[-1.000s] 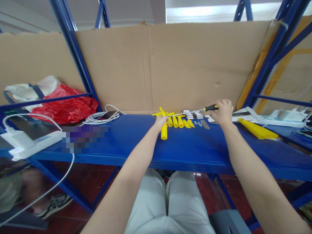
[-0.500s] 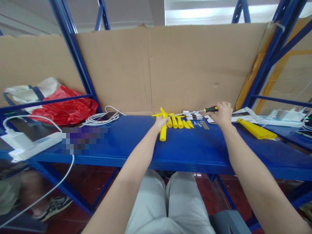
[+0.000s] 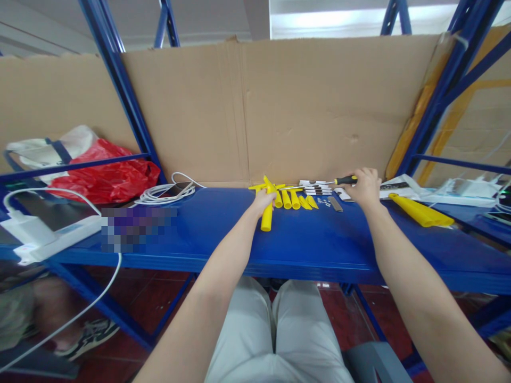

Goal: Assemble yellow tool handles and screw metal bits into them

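Note:
My left hand [image 3: 264,203] is closed around a yellow plastic tool handle [image 3: 266,221] with a round tube end and a flared head. My right hand [image 3: 367,183] grips a screwdriver [image 3: 345,180] by its black and yellow grip. Its long metal shaft points left, and the tip meets or lies just in front of the yellow head; contact is too small to make out. Behind and right of my left hand lie several similar yellow handles [image 3: 286,201] and small yellow pieces [image 3: 307,202]. Tiny screw-like bits [image 3: 324,202] and a flat grey metal strip [image 3: 335,204] lie nearer my right hand.
Black and white packets [image 3: 315,188] lie at the cardboard wall [image 3: 311,106]. A large yellow piece [image 3: 421,211] rests at right. Coiled white cable [image 3: 163,194], a red plastic bag [image 3: 107,173] and a power strip [image 3: 64,239] occupy the left of the blue shelf [image 3: 311,250].

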### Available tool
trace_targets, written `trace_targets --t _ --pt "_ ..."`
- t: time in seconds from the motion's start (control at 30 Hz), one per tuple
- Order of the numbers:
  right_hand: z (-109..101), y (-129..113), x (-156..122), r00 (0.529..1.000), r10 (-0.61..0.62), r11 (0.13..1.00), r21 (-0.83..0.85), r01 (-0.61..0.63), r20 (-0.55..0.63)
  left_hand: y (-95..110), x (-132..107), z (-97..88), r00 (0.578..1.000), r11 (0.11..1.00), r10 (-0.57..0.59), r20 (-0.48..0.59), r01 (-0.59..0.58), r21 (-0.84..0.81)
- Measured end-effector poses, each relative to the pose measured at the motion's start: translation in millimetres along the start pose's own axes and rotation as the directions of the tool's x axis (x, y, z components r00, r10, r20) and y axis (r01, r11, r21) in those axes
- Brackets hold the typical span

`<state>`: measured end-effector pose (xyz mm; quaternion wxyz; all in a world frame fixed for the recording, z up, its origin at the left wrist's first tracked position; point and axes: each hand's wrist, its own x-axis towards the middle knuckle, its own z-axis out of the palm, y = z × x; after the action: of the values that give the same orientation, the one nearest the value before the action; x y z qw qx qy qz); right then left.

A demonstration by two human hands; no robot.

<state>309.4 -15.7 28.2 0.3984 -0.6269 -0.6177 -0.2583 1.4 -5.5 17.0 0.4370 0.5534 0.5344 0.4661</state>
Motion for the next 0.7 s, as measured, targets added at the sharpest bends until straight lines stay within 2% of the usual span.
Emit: trace_targets --t 0.7 --pt "-1.8 -3.5 -0.1 1.000 0.009 1.000 -0.008 -0.009 0.000 -1.5 1.3 0.2 1.000 0.999 -0.001 0.003 0.001 0.041"
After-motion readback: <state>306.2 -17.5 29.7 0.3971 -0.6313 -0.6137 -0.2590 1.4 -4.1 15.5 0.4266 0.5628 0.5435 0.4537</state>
